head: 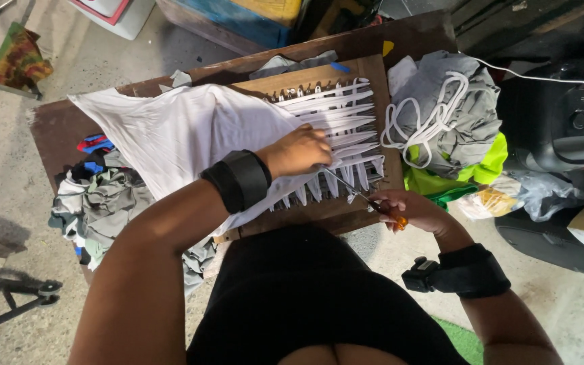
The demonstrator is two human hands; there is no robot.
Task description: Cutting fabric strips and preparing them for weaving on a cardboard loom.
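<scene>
Item: screwdriver (pixel 366 197), orange-handled. My right hand (pixel 414 209) is gripping it, fingers clenching the handle; its long axis is slanting up-left, tip pointing under my left hand (pixel 300 150). That hand is pressing down, fingers curling on white fabric strips (pixel 346 122) woven across a wooden frame (pixel 373 74) on the worktop (pixel 55 125). The tip is hiding beneath the strips.

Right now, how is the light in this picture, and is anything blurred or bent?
Head view: strong light falls on the white cloth and the wooden frame; the floor corners lie in shadow. The left hand and right hand look sharp. Wide-angle bend stretches the forearms near the bottom edge.
</scene>
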